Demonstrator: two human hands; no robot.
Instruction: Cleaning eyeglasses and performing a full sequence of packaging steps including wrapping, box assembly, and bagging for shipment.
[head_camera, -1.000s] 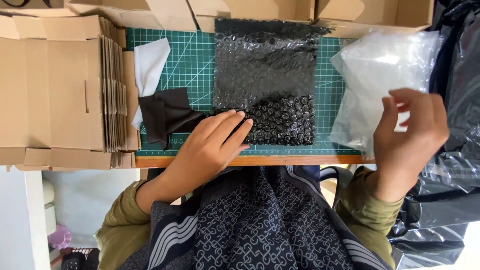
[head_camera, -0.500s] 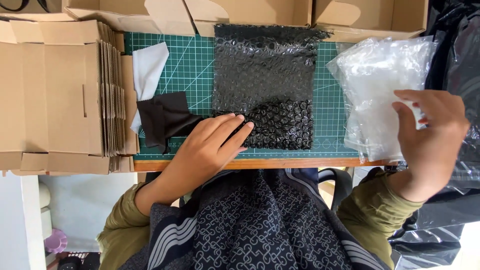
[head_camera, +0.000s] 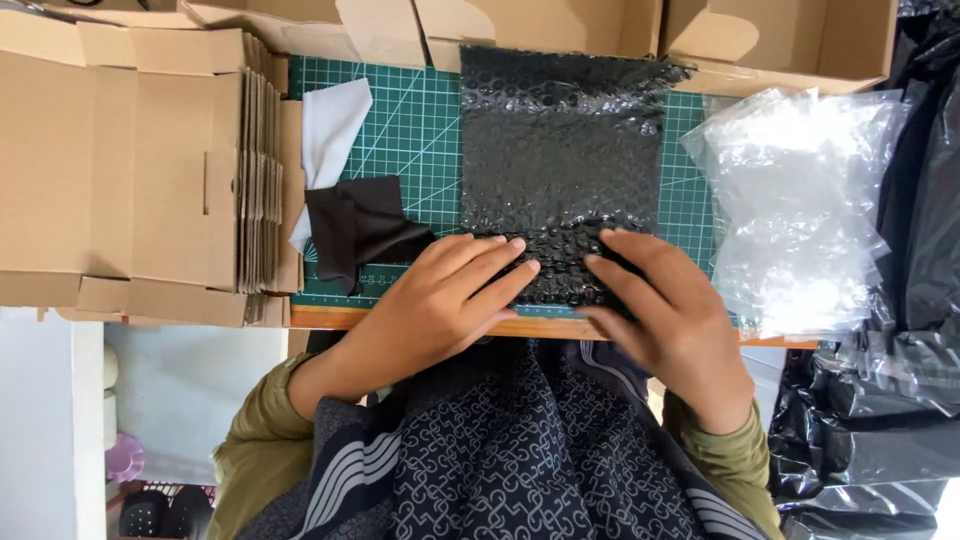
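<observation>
Black bubble wrap sheet (head_camera: 560, 160), glossy and studded with small air cells, lies flat down the middle of the green gridded cutting mat (head_camera: 410, 130) on our table, its near end at the wooden table edge (head_camera: 400, 318).

From the head camera, the only view we have, both our hands rest on that near end. Our left hand (head_camera: 440, 300) lies palm down with fingers spread flat, pressing on the wrap and clamped on nothing. Our right hand (head_camera: 665, 310) lies likewise, fingers apart on the wrap's near right corner. The wrap looks doubled or thicker beneath our fingers, though we cannot tell whether something sits inside.

Just left of our left hand lies a folded black cloth piece (head_camera: 355, 230), matte and soft, overlapping a thin white sheet (head_camera: 330, 125). Further left stands a stack of flattened brown cardboard boxes (head_camera: 130, 160), stiff with sharp edges. To the right a crumpled heap of clear plastic bags (head_camera: 800, 200) spills over the mat's edge, beside shiny black plastic bags (head_camera: 900, 400).

We judge the slick film could slide on the smooth mat under uneven pressure, skewing any fold. Hard pressing could burst cells. The loose clear bags, so near our right hand, could get dragged along or slip off the table.
</observation>
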